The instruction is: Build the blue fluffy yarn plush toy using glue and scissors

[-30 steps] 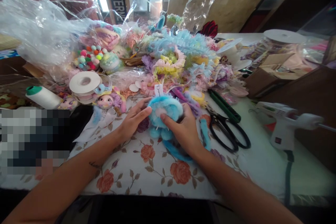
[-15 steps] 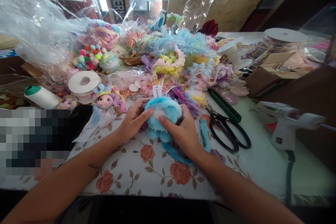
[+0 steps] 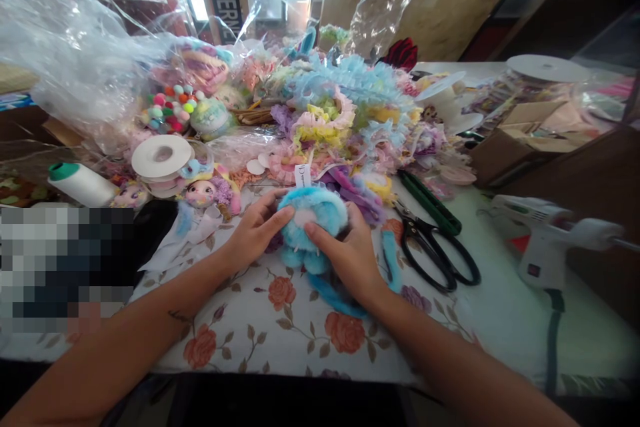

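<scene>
A fluffy blue plush toy (image 3: 314,213) with a white paper tag (image 3: 302,175) rests on the floral tablecloth (image 3: 280,320) in front of me. My left hand (image 3: 255,230) grips its left side, thumb on top. My right hand (image 3: 347,255) holds its right side, thumb pressed on a pale patch of the fur. A blue furry band (image 3: 336,298) curls under my right wrist.
Black scissors (image 3: 434,250) and a green-handled tool (image 3: 429,201) lie right of my hands. A white glue gun (image 3: 547,237) stands further right. Behind are a heap of pastel ruffled trims (image 3: 345,107), small dolls (image 3: 203,192), a ribbon spool (image 3: 161,157), a thread cone (image 3: 83,184) and plastic bags (image 3: 75,60).
Both hands stay on the blue plush toy; the toy has shifted only slightly and my right thumb has moved a little on its fur.
</scene>
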`<state>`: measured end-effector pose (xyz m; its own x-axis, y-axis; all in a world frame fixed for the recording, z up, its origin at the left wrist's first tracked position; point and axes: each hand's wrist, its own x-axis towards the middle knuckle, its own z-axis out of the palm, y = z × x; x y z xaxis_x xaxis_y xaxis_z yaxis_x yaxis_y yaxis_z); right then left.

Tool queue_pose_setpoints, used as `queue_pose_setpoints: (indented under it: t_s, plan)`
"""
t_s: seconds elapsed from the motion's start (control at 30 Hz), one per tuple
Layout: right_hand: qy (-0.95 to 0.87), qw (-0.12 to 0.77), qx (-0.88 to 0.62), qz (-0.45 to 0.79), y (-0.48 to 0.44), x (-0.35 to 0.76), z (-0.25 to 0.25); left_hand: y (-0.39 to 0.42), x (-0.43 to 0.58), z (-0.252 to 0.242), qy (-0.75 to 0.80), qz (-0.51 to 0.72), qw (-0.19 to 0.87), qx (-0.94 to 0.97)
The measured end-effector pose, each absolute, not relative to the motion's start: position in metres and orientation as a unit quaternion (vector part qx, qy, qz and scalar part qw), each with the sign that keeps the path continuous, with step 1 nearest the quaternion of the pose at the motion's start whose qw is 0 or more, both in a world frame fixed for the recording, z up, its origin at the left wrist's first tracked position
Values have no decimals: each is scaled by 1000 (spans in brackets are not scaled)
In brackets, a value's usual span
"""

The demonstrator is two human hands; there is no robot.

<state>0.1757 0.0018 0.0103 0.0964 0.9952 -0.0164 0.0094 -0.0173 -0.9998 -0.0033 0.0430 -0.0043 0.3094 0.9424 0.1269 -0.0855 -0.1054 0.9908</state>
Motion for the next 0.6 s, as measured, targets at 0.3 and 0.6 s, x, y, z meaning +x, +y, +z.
queue_pose_setpoints:
  t_s: [0.3, 0.6]
  plan:
    - [-481, 538, -529, 447, 5, 173, 8, 42, 4, -8, 313, 486, 620, 531]
    - [-513, 565, -492, 420, 8, 176, 7, 42, 2, 3, 316, 479, 603, 554]
